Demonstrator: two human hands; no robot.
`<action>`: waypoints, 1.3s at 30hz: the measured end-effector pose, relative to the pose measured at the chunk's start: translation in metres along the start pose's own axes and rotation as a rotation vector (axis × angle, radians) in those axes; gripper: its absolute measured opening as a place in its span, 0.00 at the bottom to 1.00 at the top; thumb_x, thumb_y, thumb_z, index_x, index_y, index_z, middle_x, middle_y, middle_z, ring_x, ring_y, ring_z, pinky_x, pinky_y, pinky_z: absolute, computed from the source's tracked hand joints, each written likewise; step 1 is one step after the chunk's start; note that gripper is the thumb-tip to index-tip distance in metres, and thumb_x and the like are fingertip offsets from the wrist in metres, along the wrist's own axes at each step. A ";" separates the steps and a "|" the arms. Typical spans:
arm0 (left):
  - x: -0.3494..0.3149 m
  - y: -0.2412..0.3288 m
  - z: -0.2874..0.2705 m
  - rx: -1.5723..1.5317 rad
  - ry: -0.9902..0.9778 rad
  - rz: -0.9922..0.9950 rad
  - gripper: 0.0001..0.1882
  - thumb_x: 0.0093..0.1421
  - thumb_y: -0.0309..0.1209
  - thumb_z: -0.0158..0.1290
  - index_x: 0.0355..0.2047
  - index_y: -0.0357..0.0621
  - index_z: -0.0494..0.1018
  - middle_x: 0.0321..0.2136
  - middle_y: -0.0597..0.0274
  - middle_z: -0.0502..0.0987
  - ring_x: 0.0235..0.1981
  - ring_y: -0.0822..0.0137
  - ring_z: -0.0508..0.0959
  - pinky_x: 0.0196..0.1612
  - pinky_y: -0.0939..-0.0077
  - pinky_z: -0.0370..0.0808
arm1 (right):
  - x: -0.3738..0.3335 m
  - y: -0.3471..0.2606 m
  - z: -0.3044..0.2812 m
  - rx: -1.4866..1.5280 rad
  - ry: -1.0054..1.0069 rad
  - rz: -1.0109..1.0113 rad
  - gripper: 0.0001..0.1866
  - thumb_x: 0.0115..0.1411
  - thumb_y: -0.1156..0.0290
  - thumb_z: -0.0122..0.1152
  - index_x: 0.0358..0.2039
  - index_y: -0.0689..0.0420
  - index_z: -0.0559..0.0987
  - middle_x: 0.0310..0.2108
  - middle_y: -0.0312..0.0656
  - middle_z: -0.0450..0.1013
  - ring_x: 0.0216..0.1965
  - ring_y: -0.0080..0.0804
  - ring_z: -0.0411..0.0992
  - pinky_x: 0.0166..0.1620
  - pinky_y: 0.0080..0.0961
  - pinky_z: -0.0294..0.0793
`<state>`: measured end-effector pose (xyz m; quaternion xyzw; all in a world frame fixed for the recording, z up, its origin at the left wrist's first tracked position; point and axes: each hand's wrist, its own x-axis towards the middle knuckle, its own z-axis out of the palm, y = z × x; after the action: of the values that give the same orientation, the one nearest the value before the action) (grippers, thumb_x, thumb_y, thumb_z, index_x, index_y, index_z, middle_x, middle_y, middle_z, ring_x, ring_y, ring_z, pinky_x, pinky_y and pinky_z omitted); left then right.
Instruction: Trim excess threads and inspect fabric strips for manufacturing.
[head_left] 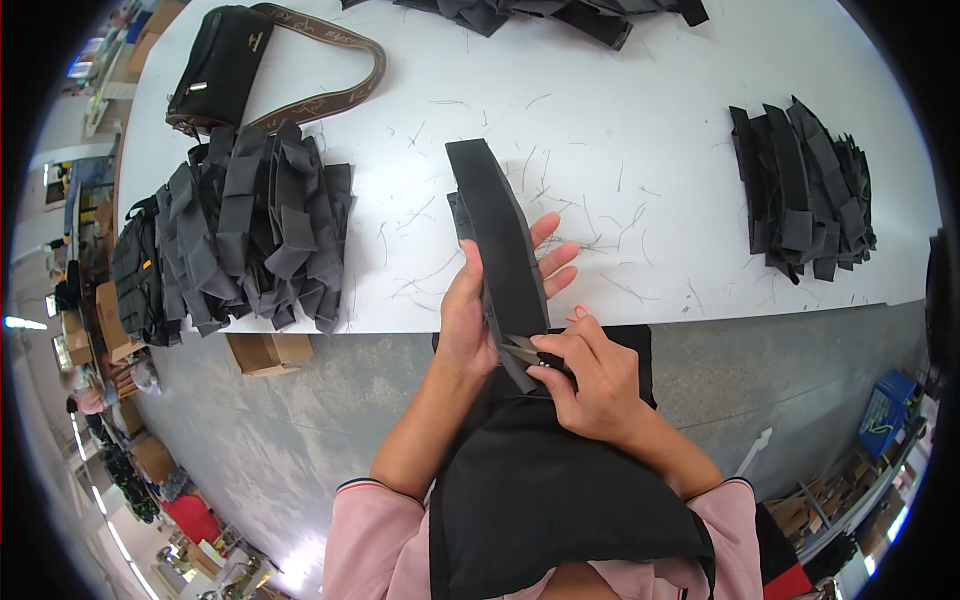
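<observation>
My left hand holds a long dark grey fabric strip lengthwise, thumb on its left edge and fingers reaching out from under its right side. The strip looks folded or layered, with a second edge showing at its left. In my right hand is a pair of small thread snips, pinched between thumb and fingers. Their metal blades lie at the strip's near end; whether they touch a thread is too small to tell. A bit of orange-red cord shows by my right fingers.
Piles of similar strips lie on the white table: a left pile, a right pile and a far pile. A black shoulder bag and a black backpack sit at left. Loose threads are scattered mid-table. A cardboard box stands below.
</observation>
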<state>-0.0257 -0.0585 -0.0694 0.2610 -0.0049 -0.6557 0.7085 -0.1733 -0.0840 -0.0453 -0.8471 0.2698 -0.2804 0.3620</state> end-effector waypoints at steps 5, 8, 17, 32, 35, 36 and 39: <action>0.000 0.000 -0.001 0.005 -0.001 0.007 0.35 0.66 0.53 0.28 0.62 0.37 0.47 0.61 0.47 0.54 0.58 0.48 0.62 0.60 0.54 0.63 | -0.004 -0.002 0.002 0.057 -0.007 0.072 0.15 0.45 0.74 0.66 0.34 0.58 0.74 0.25 0.41 0.66 0.21 0.35 0.69 0.22 0.25 0.68; -0.001 0.001 -0.003 -0.025 -0.007 0.015 0.36 0.65 0.53 0.28 0.62 0.36 0.48 0.61 0.47 0.54 0.58 0.48 0.62 0.60 0.54 0.63 | -0.001 -0.005 -0.001 0.154 -0.017 0.132 0.15 0.45 0.74 0.66 0.34 0.58 0.74 0.25 0.41 0.66 0.21 0.35 0.69 0.22 0.26 0.68; -0.002 0.000 -0.001 0.002 -0.012 0.015 0.36 0.65 0.54 0.28 0.62 0.36 0.48 0.61 0.46 0.54 0.58 0.48 0.63 0.59 0.54 0.63 | -0.001 -0.006 0.000 0.012 -0.021 0.073 0.14 0.45 0.74 0.66 0.34 0.58 0.75 0.25 0.40 0.66 0.19 0.33 0.67 0.21 0.24 0.65; -0.002 0.002 0.000 -0.026 -0.040 0.007 0.35 0.66 0.53 0.28 0.62 0.36 0.47 0.61 0.45 0.53 0.58 0.48 0.63 0.60 0.54 0.63 | 0.002 -0.007 -0.004 -0.049 -0.051 0.000 0.15 0.43 0.78 0.66 0.33 0.60 0.75 0.24 0.42 0.69 0.21 0.36 0.70 0.23 0.26 0.68; -0.003 0.002 0.003 -0.023 -0.028 0.007 0.35 0.66 0.53 0.28 0.62 0.37 0.47 0.62 0.46 0.53 0.58 0.48 0.63 0.60 0.55 0.63 | -0.002 -0.009 -0.004 -0.090 -0.013 -0.008 0.15 0.42 0.78 0.67 0.33 0.60 0.75 0.24 0.42 0.69 0.21 0.36 0.69 0.24 0.26 0.69; -0.004 0.002 0.003 -0.022 -0.028 0.001 0.35 0.66 0.53 0.28 0.63 0.37 0.47 0.62 0.46 0.53 0.58 0.48 0.63 0.60 0.55 0.63 | -0.002 -0.008 -0.004 -0.088 -0.013 -0.010 0.15 0.42 0.78 0.67 0.33 0.60 0.75 0.24 0.42 0.69 0.21 0.36 0.69 0.24 0.26 0.69; -0.004 0.001 0.004 -0.024 -0.034 -0.015 0.35 0.66 0.53 0.28 0.63 0.37 0.47 0.62 0.46 0.53 0.58 0.48 0.62 0.60 0.55 0.63 | -0.001 -0.006 -0.002 -0.016 0.044 -0.018 0.15 0.42 0.79 0.67 0.33 0.60 0.76 0.23 0.42 0.68 0.21 0.36 0.69 0.24 0.27 0.70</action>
<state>-0.0267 -0.0561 -0.0642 0.2414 -0.0069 -0.6651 0.7066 -0.1743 -0.0807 -0.0401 -0.8461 0.2722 -0.2999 0.3464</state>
